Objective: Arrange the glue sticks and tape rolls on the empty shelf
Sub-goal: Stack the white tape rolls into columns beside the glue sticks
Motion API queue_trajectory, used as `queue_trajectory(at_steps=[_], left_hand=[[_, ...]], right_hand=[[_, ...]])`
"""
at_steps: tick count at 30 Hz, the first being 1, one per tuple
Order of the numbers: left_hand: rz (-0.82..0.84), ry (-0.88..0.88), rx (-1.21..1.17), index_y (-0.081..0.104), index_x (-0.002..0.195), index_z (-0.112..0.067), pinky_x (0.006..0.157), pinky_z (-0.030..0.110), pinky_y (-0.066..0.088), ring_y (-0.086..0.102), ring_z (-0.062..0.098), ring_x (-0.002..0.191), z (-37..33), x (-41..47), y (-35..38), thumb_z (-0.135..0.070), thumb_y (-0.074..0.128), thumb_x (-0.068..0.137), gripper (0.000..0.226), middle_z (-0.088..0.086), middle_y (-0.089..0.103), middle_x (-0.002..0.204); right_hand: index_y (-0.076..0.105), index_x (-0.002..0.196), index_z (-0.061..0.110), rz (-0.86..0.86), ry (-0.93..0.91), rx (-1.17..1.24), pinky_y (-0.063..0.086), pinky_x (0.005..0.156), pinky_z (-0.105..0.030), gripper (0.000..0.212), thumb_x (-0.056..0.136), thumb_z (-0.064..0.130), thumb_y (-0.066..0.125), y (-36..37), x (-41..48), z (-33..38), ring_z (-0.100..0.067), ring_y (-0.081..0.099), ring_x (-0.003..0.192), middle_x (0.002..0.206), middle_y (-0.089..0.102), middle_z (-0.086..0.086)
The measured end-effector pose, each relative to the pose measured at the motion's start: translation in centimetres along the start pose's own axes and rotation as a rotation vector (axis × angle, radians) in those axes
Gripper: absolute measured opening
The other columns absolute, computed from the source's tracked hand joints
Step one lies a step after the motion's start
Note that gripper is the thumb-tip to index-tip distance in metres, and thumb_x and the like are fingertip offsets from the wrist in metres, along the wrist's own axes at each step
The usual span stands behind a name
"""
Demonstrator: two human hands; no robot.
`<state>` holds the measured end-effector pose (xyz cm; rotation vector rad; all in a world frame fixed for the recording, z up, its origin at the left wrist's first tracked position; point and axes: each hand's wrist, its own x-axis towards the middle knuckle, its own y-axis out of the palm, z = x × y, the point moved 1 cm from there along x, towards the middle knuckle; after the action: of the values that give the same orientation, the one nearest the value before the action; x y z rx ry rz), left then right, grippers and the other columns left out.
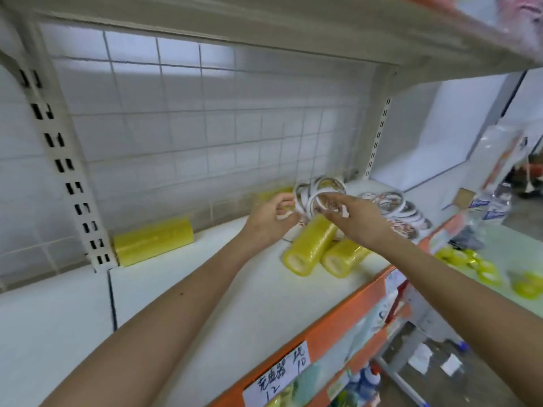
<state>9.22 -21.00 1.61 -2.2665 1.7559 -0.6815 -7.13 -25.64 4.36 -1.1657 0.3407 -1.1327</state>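
- The left hand [271,220] and right hand [360,223] are pinching a bunch of thin white tape rolls [311,198], fingers curling round its rims.
- The bunch is standing on edge between them, just behind yellow tape stacks [310,249] pointing toward the shelf [205,289] front.

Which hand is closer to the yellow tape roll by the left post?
Left. The left hand is to the right of that yellow tape roll, not touching it; the right hand is farther right, past the left hand.
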Motion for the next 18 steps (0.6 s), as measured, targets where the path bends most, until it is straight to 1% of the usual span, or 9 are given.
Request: queue_trajectory(at_steps=[2, 4, 6, 8, 11, 13, 15, 17, 18], left_hand=[[-0.007, 0.009, 0.023, 0.051, 0.123, -0.005, 0.096, 0.032, 0.044, 0.056, 0.021, 0.107, -0.6, 1.8, 2.0, -0.011, 0.062, 0.085, 0.040, 0.012, 0.058, 0.122], [-0.044, 0.044, 0.077, 0.053, 0.121, -0.006, 0.098, 0.033, 0.043, 0.057, 0.022, 0.110, -1.1, 3.6, 3.9, -0.019, 0.065, 0.083, 0.042, 0.011, 0.060, 0.121], [-0.052, 0.065, 0.175, 0.054, 0.122, -0.010, 0.095, 0.026, 0.039, 0.055, 0.020, 0.113, -1.2, 5.1, 5.5, -0.023, 0.064, 0.083, 0.042, 0.006, 0.060, 0.123], [-0.066, 0.055, 0.258, 0.052, 0.125, -0.012, 0.088, 0.018, 0.034, 0.052, 0.018, 0.116, -1.3, 6.4, 6.9, -0.019, 0.062, 0.086, 0.041, 0.003, 0.057, 0.127], [-0.118, 0.044, 0.321, 0.051, 0.127, -0.010, 0.084, 0.008, 0.029, 0.049, 0.017, 0.121, -1.1, 8.3, 8.5, -0.016, 0.062, 0.086, 0.043, 0.005, 0.055, 0.131], [-0.134, 0.005, 0.379, 0.048, 0.131, -0.008, 0.089, 0.010, 0.028, 0.046, 0.018, 0.125, -0.7, 9.2, 9.2, -0.016, 0.062, 0.086, 0.047, 0.006, 0.052, 0.134], [-0.124, -0.066, 0.442, 0.045, 0.134, -0.011, 0.095, 0.015, 0.028, 0.044, 0.020, 0.127, -0.2, 10.0, 9.4, -0.018, 0.060, 0.088, 0.049, 0.005, 0.049, 0.138], [-0.124, -0.126, 0.498, 0.046, 0.134, -0.015, 0.092, 0.019, 0.030, 0.047, 0.022, 0.124, 0.1, 10.3, 9.5, -0.019, 0.058, 0.089, 0.047, 0.005, 0.051, 0.136], [-0.130, -0.139, 0.513, 0.047, 0.133, -0.016, 0.089, 0.019, 0.031, 0.049, 0.023, 0.122, 0.1, 10.4, 9.5, -0.018, 0.057, 0.089, 0.045, 0.005, 0.053, 0.134]], right_hand=[[0.050, 0.129, 0.015, -0.034, 0.019, -0.006, 0.031, 0.084, -0.022, 0.040, 0.089, 0.022, 0.055, -0.9, 1.0, -2.7, -0.028, 0.054, 0.113, 0.124, 0.060, -0.013], [0.050, 0.129, 0.015, -0.045, 0.034, 0.016, 0.032, 0.084, -0.023, 0.042, 0.089, 0.020, 0.056, -1.7, 2.3, -5.6, -0.030, 0.057, 0.107, 0.120, 0.061, -0.016], [0.050, 0.129, 0.013, -0.011, 0.035, 0.040, 0.033, 0.092, -0.024, 0.042, 0.089, 0.020, 0.056, -1.9, 3.4, -8.1, -0.029, 0.055, 0.113, 0.126, 0.058, -0.015], [0.052, 0.127, 0.012, 0.054, 0.026, 0.013, 0.034, 0.098, -0.031, 0.039, 0.090, 0.022, 0.055, -1.9, 4.5, -10.5, -0.028, 0.052, 0.118, 0.128, 0.056, -0.014], [0.058, 0.121, 0.017, 0.199, -0.022, -0.080, 0.039, 0.094, -0.035, 0.034, 0.089, 0.026, 0.055, -1.5, 6.3, -13.8, -0.028, 0.055, 0.110, 0.120, 0.061, -0.015], [0.054, 0.125, 0.016, 0.306, -0.023, -0.120, 0.037, 0.098, -0.034, 0.039, 0.088, 0.029, 0.056, -1.2, 7.5, -15.5, -0.026, 0.052, 0.116, 0.124, 0.059, -0.014], [0.055, 0.124, 0.010, 0.387, -0.067, -0.143, 0.034, 0.100, -0.032, 0.040, 0.088, 0.029, 0.056, -0.8, 8.4, -16.6, -0.024, 0.050, 0.120, 0.128, 0.057, -0.011], [0.060, 0.119, 0.011, 0.410, -0.140, -0.131, 0.037, 0.099, -0.031, 0.035, 0.087, 0.025, 0.059, -0.3, 9.0, -17.4, -0.021, 0.053, 0.116, 0.125, 0.060, -0.007], [0.063, 0.116, 0.012, 0.390, -0.155, -0.113, 0.040, 0.098, -0.032, 0.032, 0.086, 0.022, 0.060, -0.2, 9.2, -17.7, -0.020, 0.056, 0.112, 0.121, 0.063, -0.006]])
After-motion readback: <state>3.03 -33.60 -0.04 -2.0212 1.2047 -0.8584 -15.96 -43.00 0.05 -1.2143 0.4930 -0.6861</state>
